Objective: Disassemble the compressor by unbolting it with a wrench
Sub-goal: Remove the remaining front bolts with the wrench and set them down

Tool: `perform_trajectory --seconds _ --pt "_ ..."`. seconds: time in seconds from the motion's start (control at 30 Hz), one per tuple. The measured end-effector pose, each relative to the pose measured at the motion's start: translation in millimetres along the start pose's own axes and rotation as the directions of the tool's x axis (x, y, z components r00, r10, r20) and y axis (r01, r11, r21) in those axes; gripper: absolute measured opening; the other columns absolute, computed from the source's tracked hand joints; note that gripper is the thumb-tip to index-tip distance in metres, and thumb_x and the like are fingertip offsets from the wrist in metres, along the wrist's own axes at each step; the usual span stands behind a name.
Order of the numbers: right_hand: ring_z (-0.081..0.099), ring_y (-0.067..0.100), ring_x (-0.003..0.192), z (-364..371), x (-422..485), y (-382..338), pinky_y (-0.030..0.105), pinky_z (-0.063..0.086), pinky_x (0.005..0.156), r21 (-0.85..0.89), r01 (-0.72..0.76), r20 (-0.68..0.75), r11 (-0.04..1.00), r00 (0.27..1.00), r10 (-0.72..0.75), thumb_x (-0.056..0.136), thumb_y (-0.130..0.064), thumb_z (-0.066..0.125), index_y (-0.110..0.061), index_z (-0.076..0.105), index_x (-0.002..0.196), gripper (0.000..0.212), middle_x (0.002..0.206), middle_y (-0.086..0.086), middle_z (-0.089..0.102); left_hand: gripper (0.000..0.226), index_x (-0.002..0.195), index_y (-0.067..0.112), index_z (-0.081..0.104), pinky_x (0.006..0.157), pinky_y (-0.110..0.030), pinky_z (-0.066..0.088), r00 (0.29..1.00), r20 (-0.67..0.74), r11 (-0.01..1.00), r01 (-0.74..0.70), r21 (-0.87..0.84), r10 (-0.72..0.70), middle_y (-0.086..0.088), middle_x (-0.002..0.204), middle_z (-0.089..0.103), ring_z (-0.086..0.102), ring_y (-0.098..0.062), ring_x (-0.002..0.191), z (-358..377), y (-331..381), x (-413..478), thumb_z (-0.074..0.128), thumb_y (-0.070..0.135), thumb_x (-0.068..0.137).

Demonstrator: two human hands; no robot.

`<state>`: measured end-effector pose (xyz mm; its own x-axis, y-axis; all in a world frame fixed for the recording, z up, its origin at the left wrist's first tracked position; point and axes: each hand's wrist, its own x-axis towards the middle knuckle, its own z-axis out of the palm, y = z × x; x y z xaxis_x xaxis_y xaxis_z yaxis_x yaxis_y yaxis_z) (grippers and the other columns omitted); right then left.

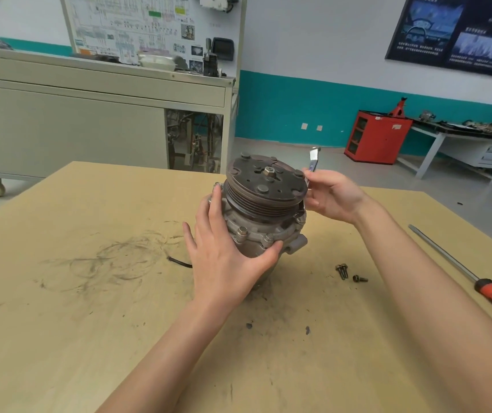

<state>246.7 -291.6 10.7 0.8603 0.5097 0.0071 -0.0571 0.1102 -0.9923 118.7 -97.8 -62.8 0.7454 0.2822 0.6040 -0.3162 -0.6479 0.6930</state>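
Note:
The grey compressor [264, 205] stands upright on the wooden table [90, 293], its grooved pulley and clutch plate facing up and slightly tilted toward me. My left hand [224, 257] wraps around the body's near left side, thumb under the bolted flange. My right hand [332, 193] is at the pulley's right edge and pinches a small wrench [313, 160], whose shiny end sticks up behind the pulley. Three removed bolts [350, 274] lie on the table to the right of the compressor.
A long screwdriver [477, 281] with a red and black handle lies at the table's right edge. A short black wire [179, 261] trails left of the compressor. Beyond the table stand a grey wheeled cabinet [90, 123] and a red cabinet [377, 137].

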Motion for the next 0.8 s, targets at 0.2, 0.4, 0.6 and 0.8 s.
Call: perform_trajectory --seconds 0.2,0.4,0.6,0.8 --pt "0.062 0.01 0.053 7.3 -23.9 -8.4 0.015 0.05 0.051 0.074 0.288 -0.296 0.955 0.921 -0.254 0.096 -0.019 0.046 -0.01 0.065 0.071 0.033 0.069 0.006 0.07 0.117 0.154 0.019 0.016 0.119 -0.056 0.008 1.0 -0.005 1.0 0.003 -0.01 -0.003 -0.002 0.153 0.028 0.023 -0.017 0.144 0.5 -0.5 0.2 0.053 0.076 0.058" --pt "0.071 0.019 0.063 56.3 -86.3 23.7 0.025 0.057 0.06 -0.607 0.525 -0.379 0.596 0.468 -0.798 0.096 -0.032 0.053 -0.01 0.065 0.084 0.028 0.077 0.001 0.074 0.117 0.154 0.019 0.016 0.118 -0.058 0.011 1.0 -0.006 1.0 0.006 -0.003 -0.006 -0.004 0.153 0.028 0.023 -0.018 0.143 1.9 0.0 -0.6 0.052 0.077 0.058" --pt "0.07 0.023 0.085 86.7 -104.8 62.2 0.027 0.056 0.081 -0.908 0.419 0.134 -0.016 0.253 -0.958 0.094 -0.02 0.057 0.013 0.068 0.082 0.037 0.09 0.02 0.07 0.118 0.153 0.017 0.017 0.116 -0.06 0.015 1.0 -0.011 1.0 0.006 0.017 -0.006 -0.006 0.153 0.03 0.024 -0.02 0.143 1.7 -0.3 0.1 0.051 0.078 0.059" --pt "0.071 0.026 0.085 91.6 -111.8 71.7 0.029 0.057 0.075 -0.926 0.333 0.268 -0.179 0.246 -0.931 0.092 -0.018 0.059 0.014 0.069 0.083 0.035 0.095 0.024 0.069 0.117 0.153 0.015 0.019 0.115 -0.061 0.017 1.0 -0.022 1.0 0.001 0.012 0.0 -0.007 0.152 0.031 0.026 -0.021 0.143 2.0 0.2 0.3 0.052 0.077 0.059"
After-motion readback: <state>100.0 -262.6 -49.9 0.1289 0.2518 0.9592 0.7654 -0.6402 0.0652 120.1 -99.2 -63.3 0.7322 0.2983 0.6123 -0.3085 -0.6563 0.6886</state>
